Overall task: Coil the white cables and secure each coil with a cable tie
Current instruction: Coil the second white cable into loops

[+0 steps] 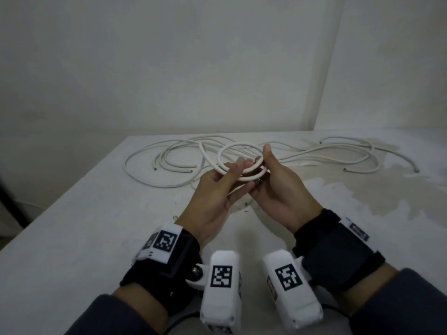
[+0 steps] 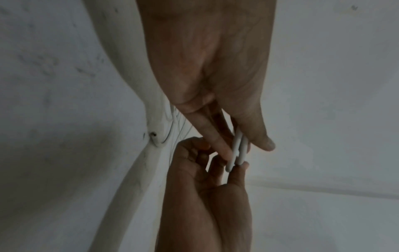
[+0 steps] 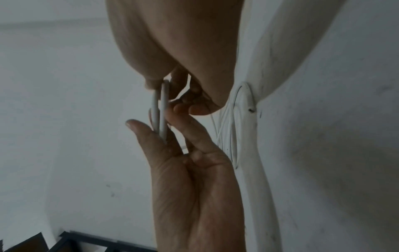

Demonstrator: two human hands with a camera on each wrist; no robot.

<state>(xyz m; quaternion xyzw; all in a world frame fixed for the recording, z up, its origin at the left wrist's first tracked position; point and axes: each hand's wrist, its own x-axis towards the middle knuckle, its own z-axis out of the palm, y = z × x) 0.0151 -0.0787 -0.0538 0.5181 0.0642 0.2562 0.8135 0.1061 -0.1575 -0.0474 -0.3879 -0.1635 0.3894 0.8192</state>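
Note:
I hold a small coil of white cable (image 1: 251,169) above the table, a couple of loops wide. My left hand (image 1: 238,166) pinches its near left side, thumb on top and fingers under. My right hand (image 1: 262,165) grips the right side, thumb up against the loop. In the left wrist view the coil (image 2: 237,148) is edge-on between the left hand (image 2: 246,150) and the right hand (image 2: 218,156). The right wrist view shows the coil (image 3: 162,110) the same way, with the right hand (image 3: 172,94) above and the left hand (image 3: 155,117) below. A tiny thin strand (image 1: 260,187) pokes out under the right fingers; I cannot tell what it is.
Several loose white cables (image 1: 169,155) sprawl over the far part of the white table (image 1: 96,226), more cable (image 1: 350,153) reaching to the right. Walls close the back and right. The table's left edge drops off. A stained patch (image 1: 362,189) marks the right side.

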